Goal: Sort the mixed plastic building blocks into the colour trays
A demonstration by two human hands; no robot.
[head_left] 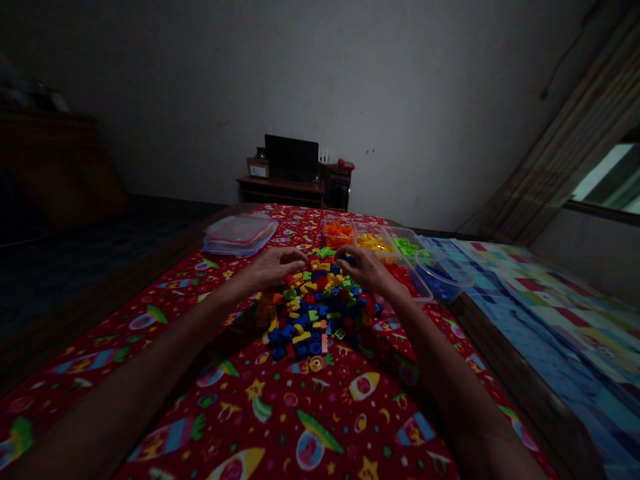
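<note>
A heap of small toy building bricks (320, 310) in yellow, blue, red, green and orange lies on the red patterned cloth. My left hand (277, 268) is over the heap's far left side, its thumb and fingers curved and slightly apart, with nothing visible between them. Across from it, my right hand (367, 270) hovers at the heap's far right side. Its thumb and fingers curl around a dark blue brick (348, 258), partly hidden by the fingers. Dim light blurs the fingertips of both hands.
Clear containers of sorted bricks stand behind my right hand: orange (339, 232), yellow (373, 243), green (407, 247), red (401, 277). A round tub (445, 277) holds blue ones. Stacked plastic lids (240, 235) lie at the left. A wooden edge (520, 373) runs along the right.
</note>
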